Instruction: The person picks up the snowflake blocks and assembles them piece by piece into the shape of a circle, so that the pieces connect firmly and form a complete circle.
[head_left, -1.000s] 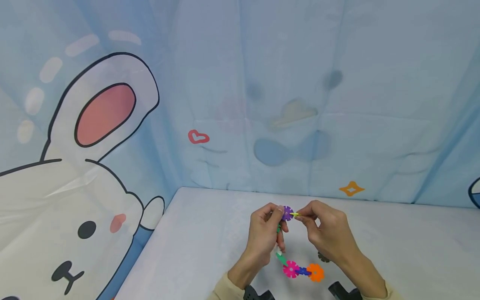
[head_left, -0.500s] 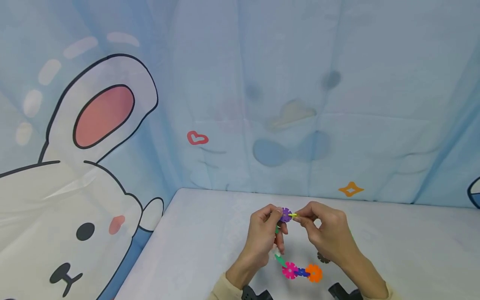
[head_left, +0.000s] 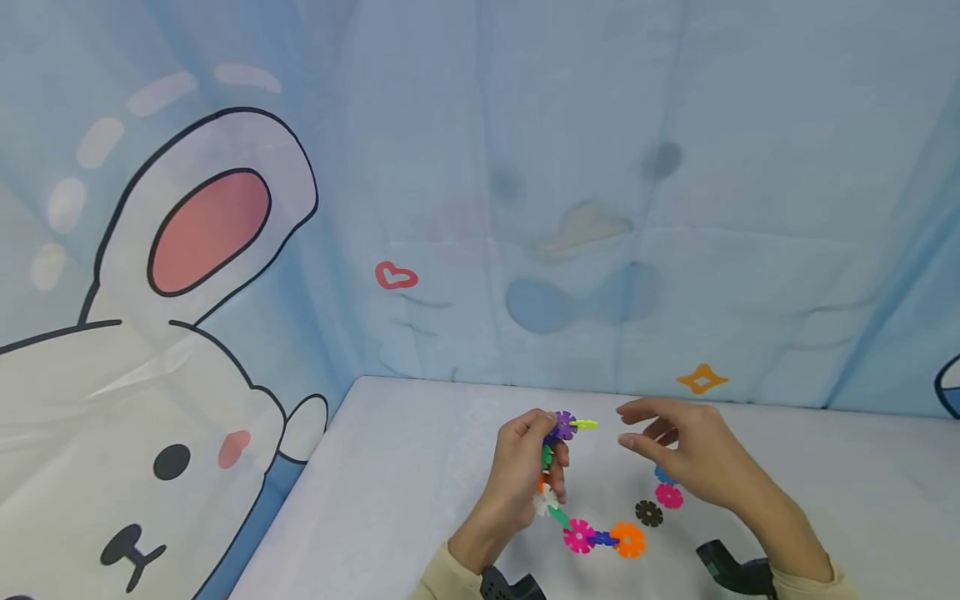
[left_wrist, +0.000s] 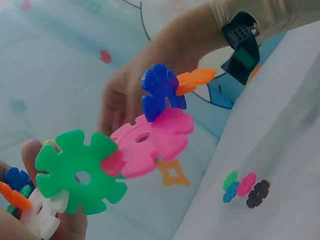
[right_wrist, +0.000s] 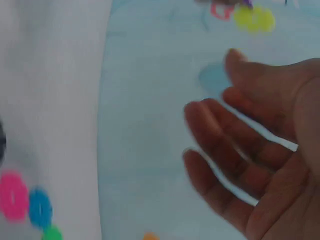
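Note:
My left hand (head_left: 517, 471) grips a chain of slotted plastic snowflake discs near its upper end. A purple disc (head_left: 566, 425) sits at the thumb, and a yellow disc (head_left: 586, 425) sticks out from it to the right. Below the fingers the chain curves down through a white disc (head_left: 546, 501), a green disc (left_wrist: 60, 165), a pink disc (head_left: 578, 536) and a dark blue disc (head_left: 602, 538) to an orange disc (head_left: 627, 540). Fingers hide part of the chain. Holding nothing, my right hand (head_left: 705, 454) hovers right of the yellow disc, thumb and fingers spread apart.
On the white table (head_left: 420, 483) lie several loose discs right of the chain: black (head_left: 648, 513), pink (head_left: 669, 496), light blue (head_left: 664, 474) and green (left_wrist: 230, 179). A blue cartoon-printed curtain (head_left: 450, 167) stands behind the table and along its left.
My right hand has let go of the yellow disc and moved right, uncovering the loose discs. The yellow disc stays on the purple one, and my left hand has shifted slightly left.

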